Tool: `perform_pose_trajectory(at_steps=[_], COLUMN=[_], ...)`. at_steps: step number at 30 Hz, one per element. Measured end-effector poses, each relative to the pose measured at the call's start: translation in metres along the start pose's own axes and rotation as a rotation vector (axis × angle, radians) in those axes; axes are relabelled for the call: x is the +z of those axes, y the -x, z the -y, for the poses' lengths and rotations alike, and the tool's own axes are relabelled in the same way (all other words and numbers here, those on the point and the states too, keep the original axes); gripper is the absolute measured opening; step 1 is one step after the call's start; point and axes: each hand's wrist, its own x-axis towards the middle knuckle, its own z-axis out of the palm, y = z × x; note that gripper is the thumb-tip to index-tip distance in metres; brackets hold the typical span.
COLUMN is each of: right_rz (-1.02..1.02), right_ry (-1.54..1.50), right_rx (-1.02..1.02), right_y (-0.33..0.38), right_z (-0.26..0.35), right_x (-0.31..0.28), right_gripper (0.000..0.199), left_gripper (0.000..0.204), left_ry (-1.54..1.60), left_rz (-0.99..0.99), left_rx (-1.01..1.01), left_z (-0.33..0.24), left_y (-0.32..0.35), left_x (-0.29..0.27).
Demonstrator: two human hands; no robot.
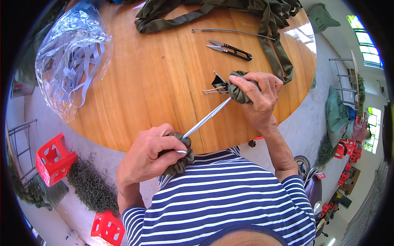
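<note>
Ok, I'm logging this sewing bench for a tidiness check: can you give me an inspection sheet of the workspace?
Surface: round wooden table, bare in the middle.
Job's things: metal rod running through bunched olive fabric tube; binder clip beside the far bunch.
Clutter: thread snips, spare rod, olive straps, plastic bag of grey bands.
Grippers: left hand and right hand each grip bunched fabric.
Cables: nothing seen.
Surroundings: red stools, concrete floor.

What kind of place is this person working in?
Probably a small home or yard sewing workshop. On a round wooden table lie thread snips, olive fabric straps and a clear bag of grey elastic bands; red plastic stools stand on the concrete floor.
</note>
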Motion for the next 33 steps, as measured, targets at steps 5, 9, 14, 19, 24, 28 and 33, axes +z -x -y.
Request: perform_pose_trajectory(at_steps=[5,9,14,19,24,28,33], right_rz=[0.06,0.185,0.507,0.354,0.315,0.311,0.246], right_ry=[-0.036,-0.058,-0.374,-0.146,-0.081,-0.174,-0.582], right_rx=[0.038,0.074,0.195,0.196,0.16,0.18,0.52], right_y=[0.006,0.01,-0.019,-0.035,-0.048,-0.05,-0.037], right_z=[0.019,0.027,0.023,-0.006,-0.037,-0.045,-0.031], right_x=[0.001,-0.005,-0.042,-0.022,0.02,0.026,-0.009], right_gripper=[0.038,0.042,0.05,0.045,0.031,0.021,0.018], left_gripper=[0.007,0.006,0.007,0.007,0.007,0.007,0.008], left_ry=[-0.124,-0.222,-0.169,-0.153,-0.163,-0.137,0.305], left_rz=[-0.224,-0.231,-0.244,-0.231,-0.295,-0.331,-0.26], left_rx=[0.233,0.251,0.234,0.198,0.178,0.143,0.008], left_z=[-0.002,-0.001,0.006,0.005,0.002,0.0,-0.001], left_y=[-0.019,-0.031,-0.031,-0.031,-0.033,-0.035,-0.028], left_x=[0.019,0.025,0.026,0.026,0.032,0.036,0.033])
